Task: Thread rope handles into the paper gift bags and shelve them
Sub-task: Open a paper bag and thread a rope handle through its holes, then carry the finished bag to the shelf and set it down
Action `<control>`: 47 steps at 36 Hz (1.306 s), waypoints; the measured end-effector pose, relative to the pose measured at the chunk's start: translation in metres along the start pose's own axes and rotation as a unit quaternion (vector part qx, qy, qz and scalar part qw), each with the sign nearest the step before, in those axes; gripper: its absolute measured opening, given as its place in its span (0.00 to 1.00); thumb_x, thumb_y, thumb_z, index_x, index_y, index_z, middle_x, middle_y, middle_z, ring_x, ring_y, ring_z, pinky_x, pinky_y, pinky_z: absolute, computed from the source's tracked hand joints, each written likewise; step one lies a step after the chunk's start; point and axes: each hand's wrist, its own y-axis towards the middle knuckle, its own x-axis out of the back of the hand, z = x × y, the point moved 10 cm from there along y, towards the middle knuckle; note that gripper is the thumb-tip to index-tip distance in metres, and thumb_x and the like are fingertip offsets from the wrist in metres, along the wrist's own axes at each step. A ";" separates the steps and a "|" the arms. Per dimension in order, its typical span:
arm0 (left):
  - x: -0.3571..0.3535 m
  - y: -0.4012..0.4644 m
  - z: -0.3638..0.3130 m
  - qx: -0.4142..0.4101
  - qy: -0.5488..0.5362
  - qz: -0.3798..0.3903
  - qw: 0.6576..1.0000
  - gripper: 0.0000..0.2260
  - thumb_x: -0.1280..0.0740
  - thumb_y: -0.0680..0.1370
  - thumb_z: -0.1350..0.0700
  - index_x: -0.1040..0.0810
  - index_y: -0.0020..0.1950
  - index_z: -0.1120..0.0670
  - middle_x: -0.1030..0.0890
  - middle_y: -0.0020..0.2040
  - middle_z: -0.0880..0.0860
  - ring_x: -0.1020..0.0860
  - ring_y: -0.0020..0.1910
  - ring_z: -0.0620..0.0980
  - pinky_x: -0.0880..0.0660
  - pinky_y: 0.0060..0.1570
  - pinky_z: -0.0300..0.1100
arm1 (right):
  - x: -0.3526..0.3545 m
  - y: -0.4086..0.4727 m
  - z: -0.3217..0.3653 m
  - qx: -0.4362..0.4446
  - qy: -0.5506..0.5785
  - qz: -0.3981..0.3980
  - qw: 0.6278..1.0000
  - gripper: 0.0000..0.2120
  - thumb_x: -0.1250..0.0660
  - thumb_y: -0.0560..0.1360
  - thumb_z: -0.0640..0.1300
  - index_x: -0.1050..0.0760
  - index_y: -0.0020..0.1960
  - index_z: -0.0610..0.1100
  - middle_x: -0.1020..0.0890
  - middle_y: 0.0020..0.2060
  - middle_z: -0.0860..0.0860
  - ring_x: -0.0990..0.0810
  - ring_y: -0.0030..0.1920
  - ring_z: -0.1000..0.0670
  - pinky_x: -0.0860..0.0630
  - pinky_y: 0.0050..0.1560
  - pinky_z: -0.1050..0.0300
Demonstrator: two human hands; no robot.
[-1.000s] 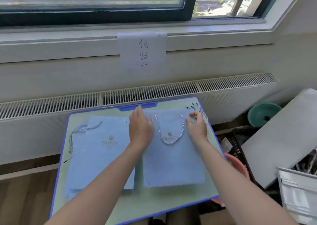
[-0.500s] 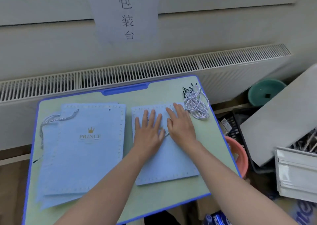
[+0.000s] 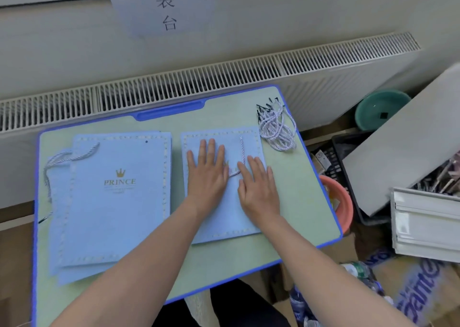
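A flat light-blue paper gift bag (image 3: 224,217) lies on the right half of the small table (image 3: 293,202). My left hand (image 3: 207,174) and my right hand (image 3: 258,189) press flat on it, fingers straight, side by side. Its white rope handle (image 3: 241,149) runs out from between the hands toward the bag's top. A stack of similar blue bags (image 3: 112,202) marked PRINCE lies on the left, with a rope handle (image 3: 62,156) at its upper left corner. A bundle of loose rope handles (image 3: 276,130) with black tips sits at the table's far right corner.
A radiator (image 3: 224,77) runs behind the table under a paper sign (image 3: 165,10). To the right stand an orange basin (image 3: 341,202), a black crate (image 3: 348,177), a teal bowl (image 3: 380,110), a leaning white board (image 3: 403,147) and cardboard boxes (image 3: 410,291).
My hands slid down from the bag's top edge onto its middle and flattened out. The view tilted down, so the window left the frame.
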 end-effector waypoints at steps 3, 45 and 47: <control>0.003 -0.026 -0.013 -0.008 -0.022 -0.042 0.999 0.24 0.47 0.78 0.51 0.27 0.70 0.58 0.30 0.72 0.61 0.33 0.72 0.61 0.37 0.66 0.67 | 0.002 0.003 -0.003 -0.016 0.003 -0.005 1.000 0.23 0.45 0.77 0.47 0.26 0.69 0.45 0.28 0.70 0.44 0.32 0.72 0.44 0.45 0.72 0.45; 0.189 -0.070 0.096 0.144 -0.281 -0.186 0.930 0.35 0.30 0.75 0.48 0.43 0.78 0.51 0.55 0.79 0.52 0.45 0.77 0.53 0.35 0.69 0.50 | 0.144 0.081 0.081 -0.094 0.351 -0.057 0.930 0.33 0.25 0.71 0.48 0.33 0.72 0.46 0.35 0.61 0.50 0.32 0.56 0.58 0.39 0.56 0.71; 0.202 -0.084 0.123 0.174 -0.280 -0.203 0.922 0.36 0.30 0.75 0.47 0.43 0.78 0.51 0.55 0.79 0.52 0.42 0.76 0.53 0.32 0.67 0.50 | 0.142 0.089 0.115 -0.067 0.365 -0.045 0.928 0.33 0.25 0.71 0.47 0.33 0.72 0.45 0.35 0.61 0.50 0.30 0.55 0.57 0.38 0.56 0.71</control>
